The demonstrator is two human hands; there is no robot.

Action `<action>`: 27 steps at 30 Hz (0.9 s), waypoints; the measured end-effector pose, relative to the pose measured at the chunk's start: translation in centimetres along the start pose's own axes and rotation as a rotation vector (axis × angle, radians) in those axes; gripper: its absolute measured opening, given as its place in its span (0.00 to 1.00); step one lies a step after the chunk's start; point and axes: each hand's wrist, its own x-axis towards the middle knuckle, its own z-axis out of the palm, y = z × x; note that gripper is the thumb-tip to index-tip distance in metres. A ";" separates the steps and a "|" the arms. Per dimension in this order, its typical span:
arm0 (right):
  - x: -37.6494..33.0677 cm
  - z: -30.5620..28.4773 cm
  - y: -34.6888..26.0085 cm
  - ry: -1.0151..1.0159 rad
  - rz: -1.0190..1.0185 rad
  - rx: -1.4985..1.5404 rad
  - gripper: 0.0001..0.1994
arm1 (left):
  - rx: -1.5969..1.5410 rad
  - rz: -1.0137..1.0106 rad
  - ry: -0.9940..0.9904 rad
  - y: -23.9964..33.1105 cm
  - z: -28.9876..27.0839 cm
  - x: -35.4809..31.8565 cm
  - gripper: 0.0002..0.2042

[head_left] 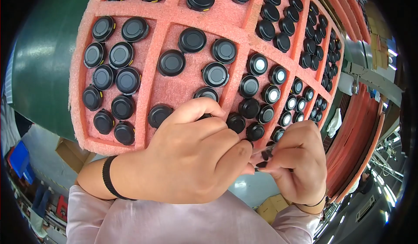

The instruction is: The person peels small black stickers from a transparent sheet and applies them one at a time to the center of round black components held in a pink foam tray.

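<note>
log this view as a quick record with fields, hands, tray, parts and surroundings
left hand: fingers curled, thumb tip close to the right hand; its grip is partly hidden
right hand: pinching a thin, clear-looking piece with dark spots
tray: pink foam, divided into compartments
parts: round black pieces in the compartments, some with bright centres
left wrist: black band
surroundings: green surface at left, stacked pink foam at right
</note>
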 end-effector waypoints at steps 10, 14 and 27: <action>1.8 -2.0 4.0 0.053 0.422 0.190 0.06 | -0.025 0.059 -0.173 4.0 -0.5 1.9 0.15; 2.4 -1.2 5.0 0.064 0.507 0.220 0.05 | 0.118 0.077 -0.177 3.9 1.5 2.6 0.11; 2.6 -0.7 5.5 0.029 0.485 0.080 0.06 | 0.249 -0.070 -0.152 1.8 4.2 2.5 0.08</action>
